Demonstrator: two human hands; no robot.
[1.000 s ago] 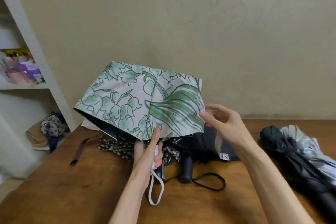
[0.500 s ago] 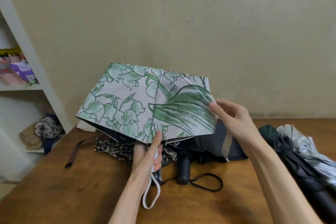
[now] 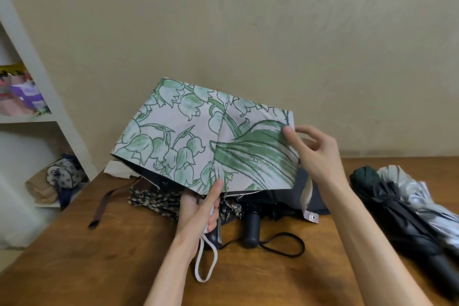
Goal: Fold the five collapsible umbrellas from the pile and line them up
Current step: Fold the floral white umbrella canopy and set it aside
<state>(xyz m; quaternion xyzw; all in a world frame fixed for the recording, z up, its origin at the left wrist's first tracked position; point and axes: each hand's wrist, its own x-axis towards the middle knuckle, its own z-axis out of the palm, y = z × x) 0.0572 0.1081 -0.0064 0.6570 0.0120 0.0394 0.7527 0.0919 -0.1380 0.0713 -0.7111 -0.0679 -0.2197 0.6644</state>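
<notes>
Two hands are on one umbrella, and I'll take things from left to right. Farthest left of my fingers a white shelf unit (image 3: 37, 97) stands off the table's edge, with a spotted pouch (image 3: 63, 173) on its lower level. A brown strap (image 3: 104, 202) trails across the wooden table (image 3: 74, 256) to the left of my left hand. Behind that hand lies a brown patterned umbrella (image 3: 154, 200), crumpled flat on the wood.

My left hand (image 3: 198, 211) is closed around the pale handle of the floral umbrella (image 3: 198, 139), thumb pressed up against the lower hem of the canopy; a white wrist loop (image 3: 206, 263) hangs below my palm. The canopy is cream with green bell flowers and broad leaves, dark on its underside, half collapsed and held up off the table, spreading above and between my two hands.

Just right of my left fingers a black umbrella (image 3: 252, 228) lies on the table, handle toward me, its black cord (image 3: 285, 246) looped on the wood, its dark fabric beneath the floral canopy.

My right hand (image 3: 315, 154) pinches the canopy's right edge between thumb and fingertips, the other fingers curled loosely.

Right of that hand, well apart from the pile, a dark green umbrella (image 3: 397, 208) and a silvery grey umbrella (image 3: 422, 196) lie side by side, touching.
</notes>
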